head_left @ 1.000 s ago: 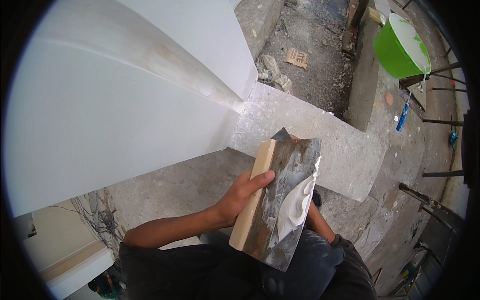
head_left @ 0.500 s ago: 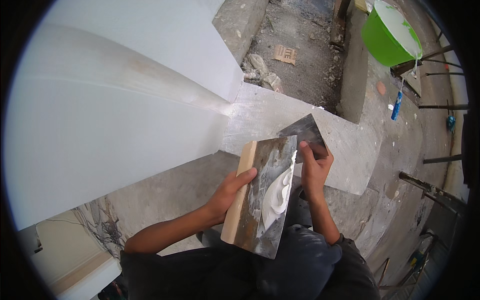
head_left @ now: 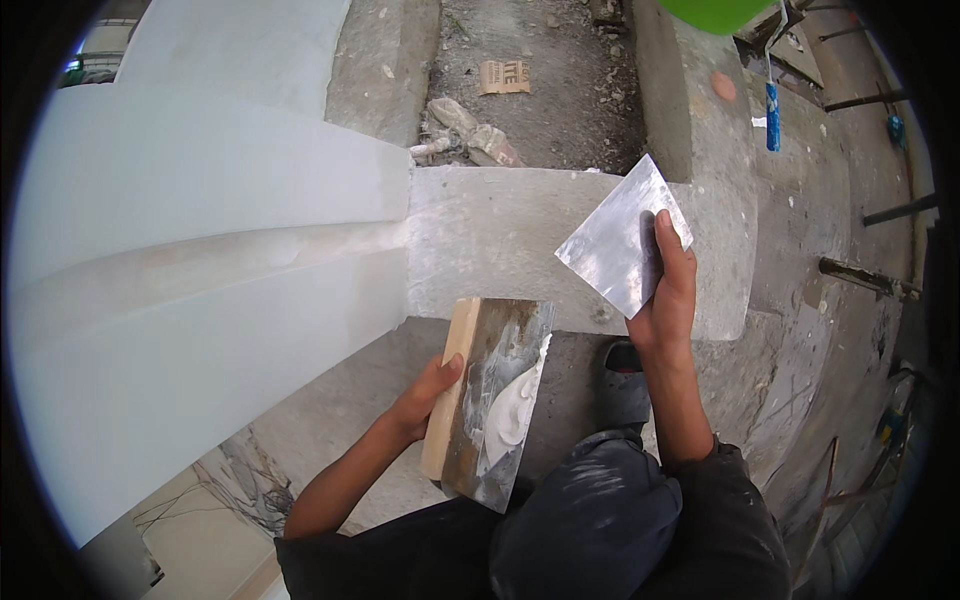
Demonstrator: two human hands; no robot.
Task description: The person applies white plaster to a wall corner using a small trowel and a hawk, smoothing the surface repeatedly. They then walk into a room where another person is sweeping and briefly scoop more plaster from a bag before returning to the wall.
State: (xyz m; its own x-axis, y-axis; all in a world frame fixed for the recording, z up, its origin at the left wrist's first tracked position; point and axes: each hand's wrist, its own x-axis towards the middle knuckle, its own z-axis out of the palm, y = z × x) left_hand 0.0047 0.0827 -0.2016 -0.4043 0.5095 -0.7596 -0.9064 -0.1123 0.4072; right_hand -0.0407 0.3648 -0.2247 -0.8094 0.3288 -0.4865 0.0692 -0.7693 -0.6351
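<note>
My left hand (head_left: 428, 398) grips the wooden back of a wide putty blade (head_left: 468, 412), thumb on top. Its stained metal face carries a mound of white putty (head_left: 512, 415) along the edge away from the wood. To the upper right, my right hand (head_left: 670, 295) holds a square metal scraper (head_left: 615, 238), thumb pressed on its face and fingers hidden behind it. The scraper is apart from the putty blade, over a pale concrete ledge (head_left: 500, 235). A smooth white wall (head_left: 180, 190) with a greyish band along it meets the ledge on the left.
A green bucket (head_left: 715, 12) shows at the top edge, and a blue paint roller (head_left: 772, 118) lies to its lower right. Paper scraps (head_left: 505, 77) and a crumpled bag (head_left: 475, 135) lie in the rough trench beyond the ledge. Loose wires (head_left: 245, 480) hang at lower left.
My right hand has moved the scraper up and away from the putty blade, turning its bright face into view. The putty blade has shifted left and slightly down. The whole view has turned.
</note>
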